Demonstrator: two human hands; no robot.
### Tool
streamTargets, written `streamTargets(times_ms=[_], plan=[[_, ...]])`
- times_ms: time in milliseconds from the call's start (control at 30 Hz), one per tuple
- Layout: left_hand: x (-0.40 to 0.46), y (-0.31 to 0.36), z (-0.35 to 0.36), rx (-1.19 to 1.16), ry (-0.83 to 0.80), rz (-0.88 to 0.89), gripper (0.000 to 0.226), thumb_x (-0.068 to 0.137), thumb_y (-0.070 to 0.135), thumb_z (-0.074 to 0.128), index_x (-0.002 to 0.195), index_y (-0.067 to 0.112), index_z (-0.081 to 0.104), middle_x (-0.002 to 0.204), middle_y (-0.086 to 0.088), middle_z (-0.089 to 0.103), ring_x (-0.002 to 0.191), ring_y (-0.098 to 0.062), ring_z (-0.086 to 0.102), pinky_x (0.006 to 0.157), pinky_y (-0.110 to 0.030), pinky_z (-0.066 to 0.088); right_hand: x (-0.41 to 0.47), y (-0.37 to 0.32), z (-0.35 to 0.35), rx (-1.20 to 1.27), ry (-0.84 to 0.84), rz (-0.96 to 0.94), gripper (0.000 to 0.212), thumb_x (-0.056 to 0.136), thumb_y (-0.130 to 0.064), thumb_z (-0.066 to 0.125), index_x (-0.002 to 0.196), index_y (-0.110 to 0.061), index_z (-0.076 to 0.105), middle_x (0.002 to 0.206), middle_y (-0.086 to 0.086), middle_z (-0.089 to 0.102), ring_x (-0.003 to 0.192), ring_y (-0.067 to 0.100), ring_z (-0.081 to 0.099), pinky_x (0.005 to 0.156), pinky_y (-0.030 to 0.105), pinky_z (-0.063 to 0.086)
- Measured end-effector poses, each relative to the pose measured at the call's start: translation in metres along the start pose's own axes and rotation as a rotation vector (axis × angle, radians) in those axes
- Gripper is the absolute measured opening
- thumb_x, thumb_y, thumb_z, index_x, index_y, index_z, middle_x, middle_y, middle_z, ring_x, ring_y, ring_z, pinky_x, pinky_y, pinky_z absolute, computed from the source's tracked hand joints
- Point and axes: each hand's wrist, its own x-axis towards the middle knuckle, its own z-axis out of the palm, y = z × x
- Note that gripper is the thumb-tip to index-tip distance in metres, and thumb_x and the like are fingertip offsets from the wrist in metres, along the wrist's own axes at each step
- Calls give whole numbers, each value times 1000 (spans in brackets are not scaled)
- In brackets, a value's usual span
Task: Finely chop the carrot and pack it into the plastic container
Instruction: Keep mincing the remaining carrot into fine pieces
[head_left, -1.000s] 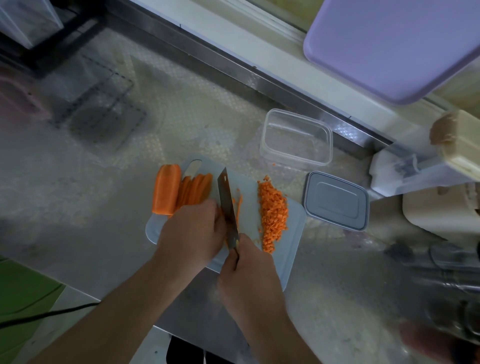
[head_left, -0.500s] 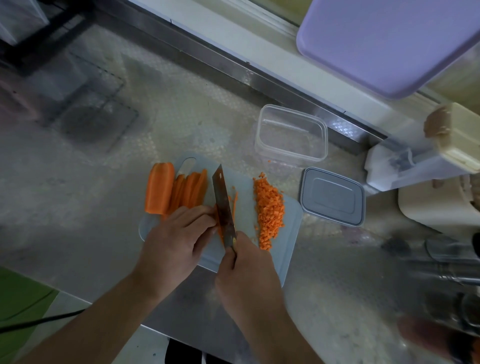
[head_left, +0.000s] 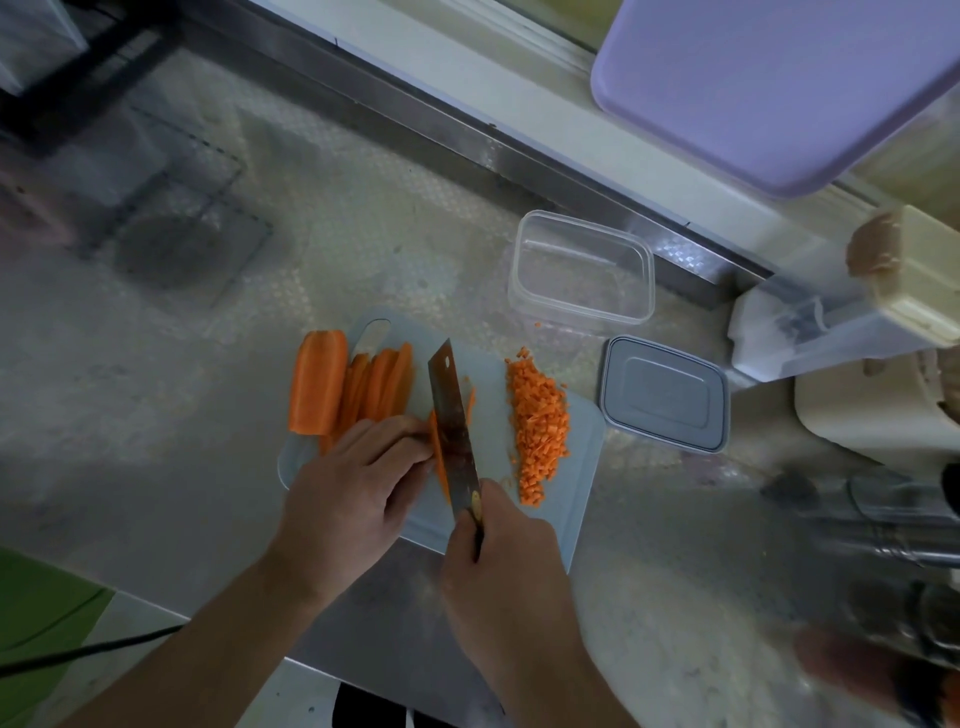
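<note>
On the pale cutting board (head_left: 579, 470) the right hand (head_left: 501, 566) has its fingers wrapped around the handle of the knife (head_left: 451, 423), and the blade points away from the person toward 12 o'clock, a little to 11. The left hand (head_left: 353, 493) lies flat-curled at 9 o'clock from the blade; its fingertips (head_left: 415, 434) press down a carrot strip (head_left: 439, 457) which touches the left face of the blade. The long axis of this strip runs almost parallel to the blade, so I judge that the cut in hand is a lengthwise one, and the fingertips are very near to the edge. More carrot slabs (head_left: 376, 387) and one big carrot piece (head_left: 318, 382) wait at 10 o'clock from the left hand. The chopped carrot pile (head_left: 537, 423) is at 3 o'clock from the blade, nearer to the right hand. The plastic container (head_left: 581, 273) stands at 1 o'clock beyond the board, with no carrot visible inside, and its grey lid (head_left: 665, 400) lies beside the board.
</note>
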Motion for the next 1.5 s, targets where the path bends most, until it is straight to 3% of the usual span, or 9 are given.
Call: streamTargets(times_ms=[333, 600, 700, 867, 1000, 1133, 1300, 1500], plan=[[2, -2, 1, -5, -12, 10, 10, 97, 18, 68, 102, 15, 76, 117, 9, 68, 95, -18, 67, 79, -33, 54, 2, -7, -2, -55, -27, 2, 13, 101, -33, 36, 90, -28, 39, 72, 2, 52, 63, 18, 54, 51, 25, 33], [1, -1, 2, -16, 0, -3, 10, 96, 22, 68, 101, 19, 76, 120, 13, 67, 100, -14, 67, 86, -28, 52, 4, -10, -2, -71, -3, -5, 19, 102, -37, 33, 111, -27, 47, 84, -4, 57, 78, 15, 59, 66, 25, 42], [3, 1, 1, -18, 25, -2, 8, 94, 20, 70, 98, 17, 76, 117, 11, 69, 100, -14, 67, 88, -27, 52, 5, -7, -1, -60, 1, -42, 16, 100, -34, 34, 106, -28, 47, 86, -4, 59, 79, 15, 60, 68, 28, 47], [3, 4, 1, -28, 28, -16, 6, 96, 19, 70, 98, 17, 75, 115, 10, 69, 102, -16, 67, 88, -30, 53, 8, -2, -6, -22, -23, -40, 11, 101, -27, 37, 92, -28, 45, 83, -4, 56, 78, 15, 56, 65, 29, 39], [1, 3, 1, -28, 24, -15, 4, 97, 12, 73, 98, 16, 74, 114, 9, 68, 101, -16, 66, 85, -33, 54, 8, 0, -8, 28, -10, -62, 16, 99, -22, 41, 83, -27, 41, 75, -4, 53, 73, 18, 55, 62, 35, 42], [1, 1, 1, -26, 40, -17, 9, 92, 10, 77, 99, 15, 76, 115, 9, 69, 101, -14, 67, 86, -30, 54, 8, 3, -13, 38, 66, -47, 12, 98, -21, 44, 89, -24, 52, 74, -2, 58, 70, 18, 57, 61, 36, 45], [0, 1, 1, -31, 45, -14, 11, 91, 9, 78, 100, 15, 75, 115, 8, 70, 100, -14, 67, 84, -32, 56, 4, 3, -14, 4, 40, -20, 19, 98, -20, 46, 79, -24, 46, 69, -1, 54, 65, 16, 54, 53, 33, 38], [0, -1, 2, -45, 57, -7, 7, 93, 11, 77, 98, 15, 75, 113, 9, 69, 98, -13, 66, 82, -31, 55, 5, 1, -5, 34, 42, -1, 23, 96, -17, 45, 74, -21, 44, 64, 1, 51, 58, 16, 48, 53, 41, 40]])
